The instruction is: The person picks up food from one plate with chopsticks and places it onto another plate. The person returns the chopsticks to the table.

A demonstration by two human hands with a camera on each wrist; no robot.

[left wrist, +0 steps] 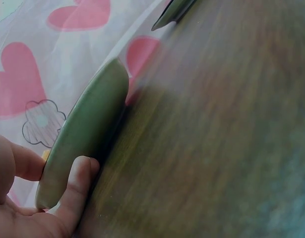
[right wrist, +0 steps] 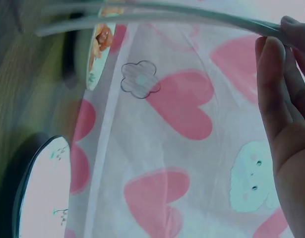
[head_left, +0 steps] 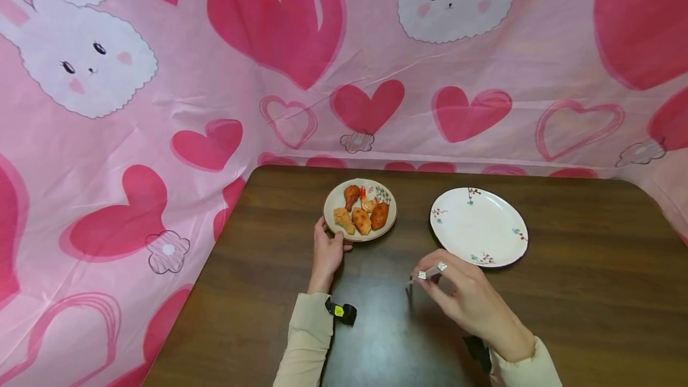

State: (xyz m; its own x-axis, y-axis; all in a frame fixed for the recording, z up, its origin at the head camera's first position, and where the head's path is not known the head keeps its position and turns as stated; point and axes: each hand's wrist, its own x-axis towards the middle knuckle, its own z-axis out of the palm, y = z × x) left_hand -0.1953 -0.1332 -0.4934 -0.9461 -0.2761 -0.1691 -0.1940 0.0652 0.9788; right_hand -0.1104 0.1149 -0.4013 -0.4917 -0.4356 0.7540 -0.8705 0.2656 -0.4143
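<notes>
Toward the far left of the desk (head_left: 591, 255), our left hand (head_left: 328, 252) grasps the small plate (head_left: 334, 200) by its near rim, thumb above and fingers below. We cannot tell whether it is lifted a little or only steadied. Several food pieces (head_left: 362, 220) lie together on it. To the right, the large plate (head_left: 478, 226) stands bare and apart. Nearer us, between and in front of the two, our right hand (head_left: 464, 291) pinches a slim two-pronged utensil (right wrist: 246, 25), its prongs apart at the far ends and touching no food. We judge this a stage of holding the dish and readying the utensil. Using it on the food would call for bringing the tips left and farther, over one piece, while the left fingers keep the rim steady.
</notes>
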